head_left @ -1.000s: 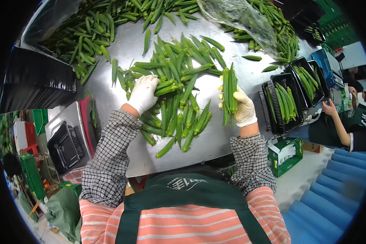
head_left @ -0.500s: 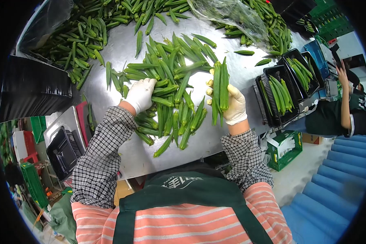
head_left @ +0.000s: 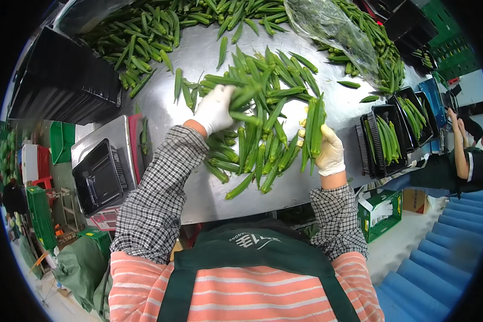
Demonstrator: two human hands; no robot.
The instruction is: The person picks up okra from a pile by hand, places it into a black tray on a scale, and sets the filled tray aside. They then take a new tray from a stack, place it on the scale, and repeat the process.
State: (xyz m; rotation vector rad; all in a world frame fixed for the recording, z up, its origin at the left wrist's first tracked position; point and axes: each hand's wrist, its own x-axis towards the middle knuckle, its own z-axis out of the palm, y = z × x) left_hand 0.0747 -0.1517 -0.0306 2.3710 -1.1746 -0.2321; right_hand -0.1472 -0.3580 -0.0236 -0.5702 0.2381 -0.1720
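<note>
Both hands wear white gloves. My right hand (head_left: 330, 153) is closed around an upright bunch of green okra pods (head_left: 316, 126), its fingertips showing behind them. Over the left side of the loose okra pile (head_left: 265, 147), my left hand (head_left: 216, 110) has its fingers curled around okra pods (head_left: 246, 96) smeared by motion. How many pods it grips cannot be made out. The pile spreads over the metal table (head_left: 198, 53) between and beyond the hands.
At the right stand black trays (head_left: 389, 142) filled with okra. A stack of black trays (head_left: 64, 80) is at the left, above one black tray (head_left: 97, 177). More okra (head_left: 155, 29) and a clear plastic sheet (head_left: 335, 29) lie at the back. A co-worker's arm (head_left: 460, 145) shows far right.
The whole view has shifted, so the table sits further right. My left hand has pulled pods up from the pile, now blurred. The right hand keeps its okra bunch.
</note>
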